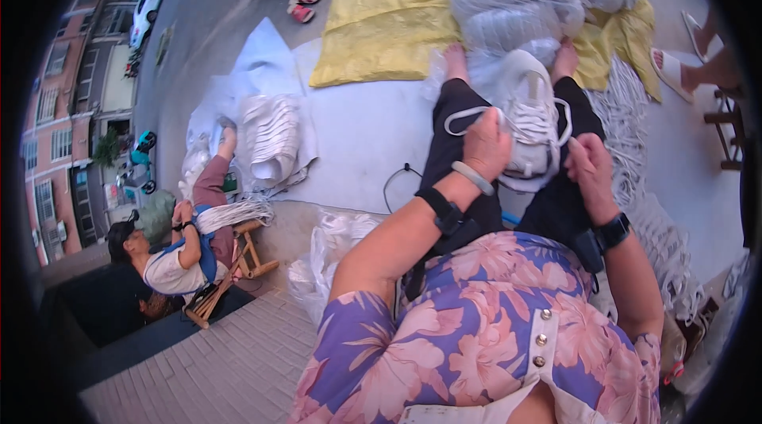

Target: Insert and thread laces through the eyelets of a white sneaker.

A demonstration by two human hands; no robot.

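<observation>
A white lace-up sneaker (pixel 525 126) rests between my knees, its toe pointing away from me. My left hand (pixel 486 144) is closed at the shoe's left side, pinching a white shoelace (pixel 462 115) that loops out past the fingers. On the other side my right hand (pixel 589 167) has its fingers pressed together at the lace that curves down from the right eyelets. The exact grip of the right fingertips is hard to make out. Laces cross the tongue of the shoe in several rows.
Beyond my feet lie plastic-wrapped bundles (pixel 516 3) on yellow sheeting (pixel 389 19). Loose white laces (pixel 621 126) lie right. A stack of white shoe parts (pixel 271 138) lies left, near a seated person (pixel 178 257). White plastic bags (pixel 329 253) lie beside my left arm.
</observation>
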